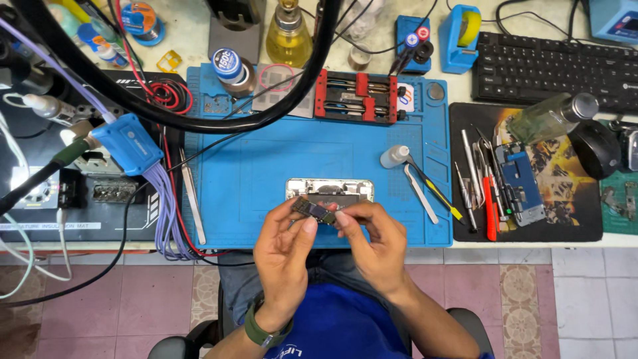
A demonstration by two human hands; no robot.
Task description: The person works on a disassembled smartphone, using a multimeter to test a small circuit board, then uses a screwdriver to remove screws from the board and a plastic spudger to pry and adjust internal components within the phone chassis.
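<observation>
Small dark circuit board (314, 211): pinched at its two ends by left hand (284, 256) and right hand (376, 244), both grips grasping it, just above the opened phone (329, 191) on the blue mat (266, 166), near worktop edge.

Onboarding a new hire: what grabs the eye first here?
Both hands meet at the near centre, left hand and right hand pinching a small dark circuit board above an opened phone. The blue work mat dominates; a thick black cable arcs across the top left.
</observation>
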